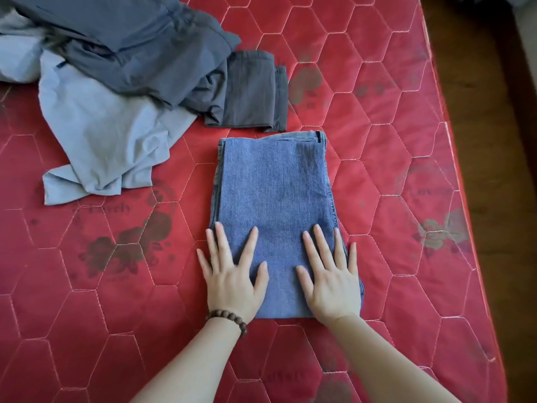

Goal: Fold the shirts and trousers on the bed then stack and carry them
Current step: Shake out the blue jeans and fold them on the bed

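Note:
A pair of blue jeans point(273, 187) lies folded into a rectangle in the middle of the red quilted bed point(392, 141). My left hand point(232, 274) rests flat on its near left corner, fingers spread and partly on the mattress. My right hand point(331, 277) presses flat on the near right corner, fingers straight. Beyond the jeans sits a folded dark grey garment point(252, 91). At the far left is a loose heap: a dark blue-grey garment point(139, 45) on top of a crumpled light blue shirt point(101, 141).
The bed's right edge point(465, 199) runs diagonally, with dark wooden floor point(505, 141) beyond it. A beaded bracelet point(229, 317) is on my left wrist. Bare mattress shows to the left and right of the jeans.

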`<control>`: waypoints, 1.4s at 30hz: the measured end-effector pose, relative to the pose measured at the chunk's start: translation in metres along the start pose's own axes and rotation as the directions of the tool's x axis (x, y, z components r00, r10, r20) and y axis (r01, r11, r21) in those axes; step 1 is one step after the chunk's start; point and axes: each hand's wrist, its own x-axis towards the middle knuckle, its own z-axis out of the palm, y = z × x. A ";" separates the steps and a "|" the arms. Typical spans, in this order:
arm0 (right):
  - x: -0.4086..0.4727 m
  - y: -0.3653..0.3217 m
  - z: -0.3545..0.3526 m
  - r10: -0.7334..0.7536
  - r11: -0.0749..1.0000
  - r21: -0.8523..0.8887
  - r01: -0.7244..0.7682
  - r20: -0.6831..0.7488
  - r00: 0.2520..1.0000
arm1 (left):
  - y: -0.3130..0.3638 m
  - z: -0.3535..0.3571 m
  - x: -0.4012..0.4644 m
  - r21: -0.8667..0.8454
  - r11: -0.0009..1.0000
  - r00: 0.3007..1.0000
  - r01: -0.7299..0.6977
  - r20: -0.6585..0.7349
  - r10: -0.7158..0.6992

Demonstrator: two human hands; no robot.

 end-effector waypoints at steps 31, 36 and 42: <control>0.011 -0.018 -0.043 0.259 0.913 0.286 -0.290 0.144 0.955 | 0.002 -0.041 0.009 -0.036 0.984 0.967 0.174 0.195 -0.164; -0.003 -0.055 -0.028 0.249 0.929 0.240 -0.280 0.155 0.956 | -0.038 -0.044 -0.008 -0.029 0.988 0.969 0.155 0.199 -0.146; -0.017 -0.158 0.002 0.157 0.968 0.162 -0.190 0.198 0.968 | -0.150 -0.070 -0.029 0.041 0.986 0.967 0.164 0.193 -0.169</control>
